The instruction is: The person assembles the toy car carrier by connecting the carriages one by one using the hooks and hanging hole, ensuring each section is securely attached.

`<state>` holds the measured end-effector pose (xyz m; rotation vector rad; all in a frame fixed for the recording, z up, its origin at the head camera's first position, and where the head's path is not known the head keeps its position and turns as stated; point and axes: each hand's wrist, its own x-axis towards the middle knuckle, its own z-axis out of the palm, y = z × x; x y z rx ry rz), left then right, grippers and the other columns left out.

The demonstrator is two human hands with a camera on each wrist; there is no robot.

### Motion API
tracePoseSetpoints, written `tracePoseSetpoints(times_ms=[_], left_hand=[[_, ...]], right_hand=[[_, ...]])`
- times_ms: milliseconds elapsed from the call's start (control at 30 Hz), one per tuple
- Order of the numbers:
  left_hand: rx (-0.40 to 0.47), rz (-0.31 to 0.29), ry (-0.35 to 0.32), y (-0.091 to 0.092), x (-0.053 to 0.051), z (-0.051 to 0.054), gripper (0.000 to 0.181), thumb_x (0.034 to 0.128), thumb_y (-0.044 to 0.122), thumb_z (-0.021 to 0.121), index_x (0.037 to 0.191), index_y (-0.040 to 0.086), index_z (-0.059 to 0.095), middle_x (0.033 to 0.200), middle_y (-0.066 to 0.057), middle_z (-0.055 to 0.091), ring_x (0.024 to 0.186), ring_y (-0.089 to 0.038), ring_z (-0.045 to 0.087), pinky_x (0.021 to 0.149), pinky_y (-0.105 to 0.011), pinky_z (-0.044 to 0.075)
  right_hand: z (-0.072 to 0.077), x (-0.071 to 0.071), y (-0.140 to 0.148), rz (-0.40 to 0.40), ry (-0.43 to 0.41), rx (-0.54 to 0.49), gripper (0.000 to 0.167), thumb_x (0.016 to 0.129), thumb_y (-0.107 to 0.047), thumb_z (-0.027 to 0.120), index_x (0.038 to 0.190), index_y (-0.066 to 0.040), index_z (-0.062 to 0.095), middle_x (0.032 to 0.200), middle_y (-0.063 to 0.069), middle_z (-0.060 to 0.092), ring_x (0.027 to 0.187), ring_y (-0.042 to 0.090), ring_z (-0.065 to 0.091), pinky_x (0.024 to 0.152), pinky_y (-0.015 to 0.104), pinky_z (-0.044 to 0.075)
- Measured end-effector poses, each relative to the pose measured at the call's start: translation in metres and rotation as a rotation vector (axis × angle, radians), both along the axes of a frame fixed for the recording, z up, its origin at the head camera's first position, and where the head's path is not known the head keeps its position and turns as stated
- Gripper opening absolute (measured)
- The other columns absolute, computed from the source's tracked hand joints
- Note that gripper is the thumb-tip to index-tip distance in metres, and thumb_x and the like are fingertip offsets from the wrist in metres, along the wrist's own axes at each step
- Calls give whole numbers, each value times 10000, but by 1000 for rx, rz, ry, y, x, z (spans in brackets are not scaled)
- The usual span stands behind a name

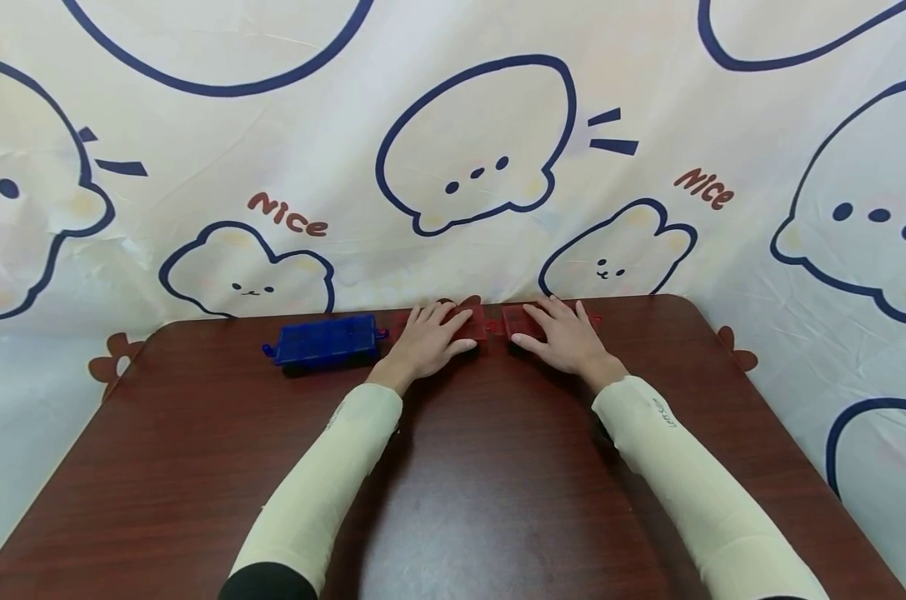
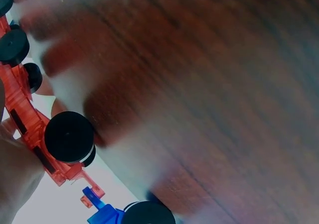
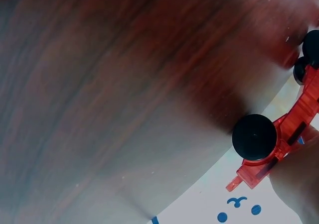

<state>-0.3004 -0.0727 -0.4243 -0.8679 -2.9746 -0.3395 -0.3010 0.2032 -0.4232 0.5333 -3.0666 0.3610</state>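
Note:
Along the table's far edge stand toy train cars in a row. My left hand (image 1: 426, 340) grips a translucent red car (image 2: 30, 119) from above, its thumb on the near side and fingers reaching over the top. A second red car (image 3: 299, 114) is held the same way by my right hand (image 1: 565, 335). Between the two hands, the red cars' ends meet at a small coupler (image 1: 493, 327). A blue car (image 1: 328, 342) stands left of my left hand. Its hook overlaps the red car's hook in the left wrist view; whether they are linked I cannot tell.
The dark brown wooden table (image 1: 498, 500) stretches from the cars toward me. Right behind its far edge hangs a pale cloth (image 1: 437, 267) with cartoon outlines, which also runs down both sides.

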Motion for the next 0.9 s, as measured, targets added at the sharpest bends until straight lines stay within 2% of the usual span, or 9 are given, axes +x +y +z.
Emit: tracePoseSetpoints(times_ms=[567, 900], left_hand=[[-34, 18, -12, 4, 1, 3, 648, 1051, 551, 419, 1602, 221, 341, 1619, -130, 311, 1502, -354, 231, 1214, -577, 102], [-59, 19, 7, 3, 2, 2, 645, 1050, 553, 421, 1597, 217, 354, 1624, -121, 309, 1509, -346, 222, 1215, -571, 115]], right_hand=[[0, -1, 2, -6, -12, 10, 804, 974, -695, 446, 1586, -180, 364, 1647, 127, 273, 1528, 359, 164, 1194, 638, 16], [-2, -1, 2, -3, 0, -6, 804, 975, -686, 458, 1578, -159, 385, 1643, 142, 283, 1528, 363, 169, 1195, 639, 31]])
